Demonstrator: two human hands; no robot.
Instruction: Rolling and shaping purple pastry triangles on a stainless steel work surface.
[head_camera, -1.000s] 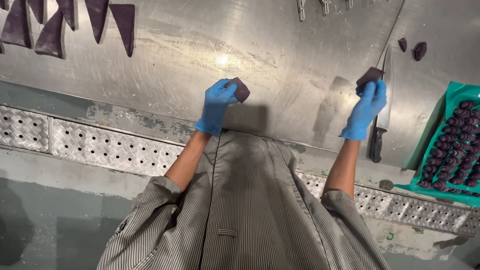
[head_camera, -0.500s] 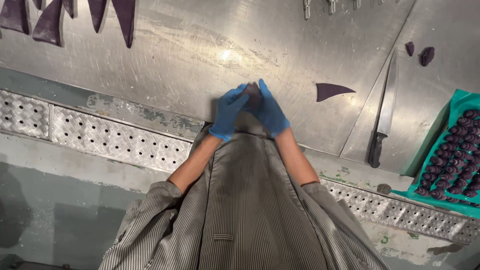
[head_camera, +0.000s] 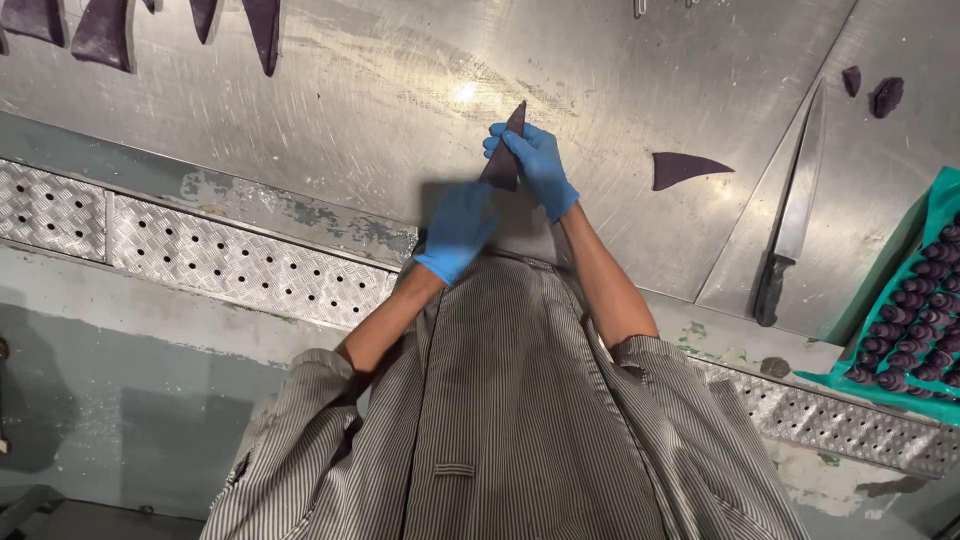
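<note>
1. Nearest the camera: the person's striped jacket (head_camera: 520, 420) fills the lower middle of the view; both bare forearms reach away from it over the steel table (head_camera: 350, 110).
2. Left hand (head_camera: 457, 232), blue-gloved, sits nearer the body; it is blurred, its fingers curled toward the wide lower end of a dark purple wedge (head_camera: 505, 155); whether it actually grips or only touches that end, I cannot tell.
3. Right hand (head_camera: 538, 165), also blue-gloved, lies just beyond and to the right; its fingers clasp the wedge along its upper right edge, close to the tip.
4. The wedge sits between the two hands, above the table; its long axis runs away from the body, wide base near, narrow point far; the left hand is nearer the base, the right nearer the tip.
5. Farther right, apart from the hands: a second purple wedge (head_camera: 685, 168) lies flat on the table; beyond it a long knife (head_camera: 795, 210), blade pointing away.
6. Far right edge: a teal tray (head_camera: 935, 215) of small dark purple pieces.
7. Far top left: several more purple wedges (head_camera: 100, 35) in a row.
</note>
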